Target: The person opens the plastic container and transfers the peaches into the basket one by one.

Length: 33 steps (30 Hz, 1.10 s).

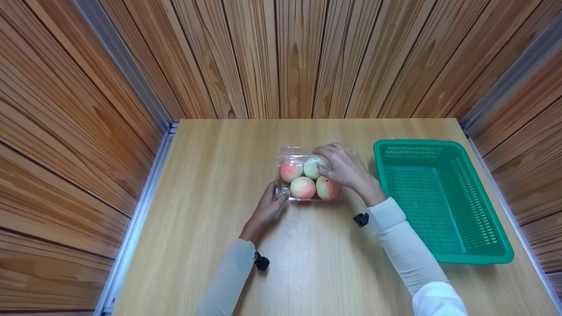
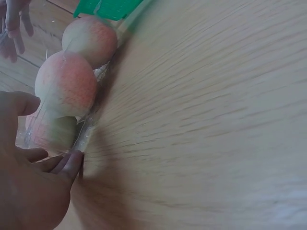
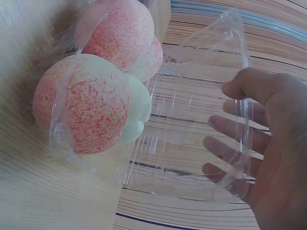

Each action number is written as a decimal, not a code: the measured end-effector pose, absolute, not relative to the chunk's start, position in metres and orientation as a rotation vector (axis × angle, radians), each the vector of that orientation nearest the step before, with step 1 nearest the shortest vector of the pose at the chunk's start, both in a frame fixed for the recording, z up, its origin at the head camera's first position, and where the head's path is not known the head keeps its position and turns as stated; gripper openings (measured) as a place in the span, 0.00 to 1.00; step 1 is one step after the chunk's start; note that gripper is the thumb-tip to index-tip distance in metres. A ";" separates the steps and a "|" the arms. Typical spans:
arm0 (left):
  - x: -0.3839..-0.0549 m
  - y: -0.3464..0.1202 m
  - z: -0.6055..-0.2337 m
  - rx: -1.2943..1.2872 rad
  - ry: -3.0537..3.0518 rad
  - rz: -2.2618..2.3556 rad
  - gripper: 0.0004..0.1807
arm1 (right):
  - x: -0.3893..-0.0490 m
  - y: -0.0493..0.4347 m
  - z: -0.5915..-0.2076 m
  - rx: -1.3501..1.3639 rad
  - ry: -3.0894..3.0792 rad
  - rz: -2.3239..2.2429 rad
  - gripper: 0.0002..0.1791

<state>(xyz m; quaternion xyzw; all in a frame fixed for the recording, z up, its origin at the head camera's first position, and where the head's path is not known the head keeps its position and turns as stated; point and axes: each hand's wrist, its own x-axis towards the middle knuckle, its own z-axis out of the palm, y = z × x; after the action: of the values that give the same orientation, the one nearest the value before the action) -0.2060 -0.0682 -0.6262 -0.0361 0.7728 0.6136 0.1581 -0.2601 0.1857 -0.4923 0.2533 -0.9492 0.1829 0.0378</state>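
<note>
A clear plastic clamshell box [image 1: 311,200] sits near the middle of the table, with several pink-and-pale-green peaches [image 1: 303,188] in it. My left hand [image 1: 268,205] grips the box at its near left corner; the left wrist view shows the fingertips [image 2: 72,163] pinching the low rim. Over the box's right side, my right hand [image 1: 344,169] holds the transparent lid [image 3: 192,115] by its edge, thumb on one face and fingers on the other. In the right wrist view the lid stands raised at an angle to the peaches. Reflections hide part of its outline.
To the right stands a green perforated plastic basket [image 1: 443,259], close to my right forearm. Wood-panelled walls [image 1: 298,61] rise behind the table [image 1: 210,175] and at both sides, with metal rails [image 1: 145,228] along the edges.
</note>
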 end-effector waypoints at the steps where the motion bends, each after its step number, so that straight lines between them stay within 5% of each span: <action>1: -0.206 -0.068 -0.626 -0.107 2.213 1.750 0.40 | -0.261 0.186 -0.492 0.781 -2.891 0.553 0.24; 24: -0.216 -0.071 -0.613 -0.097 2.452 1.835 0.17 | -0.268 0.195 -0.489 0.764 -2.617 0.490 0.16; 33: -0.221 -0.070 -0.612 -0.160 2.380 1.861 0.18 | -0.273 0.195 -0.485 0.738 -2.543 0.446 0.09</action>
<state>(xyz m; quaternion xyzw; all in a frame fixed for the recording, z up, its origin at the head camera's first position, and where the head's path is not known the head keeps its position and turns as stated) -0.2208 -0.0703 -0.6115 -0.0527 0.7853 0.6141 0.0578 -0.2728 0.1954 -0.4853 0.2679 -0.9224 0.1618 0.2263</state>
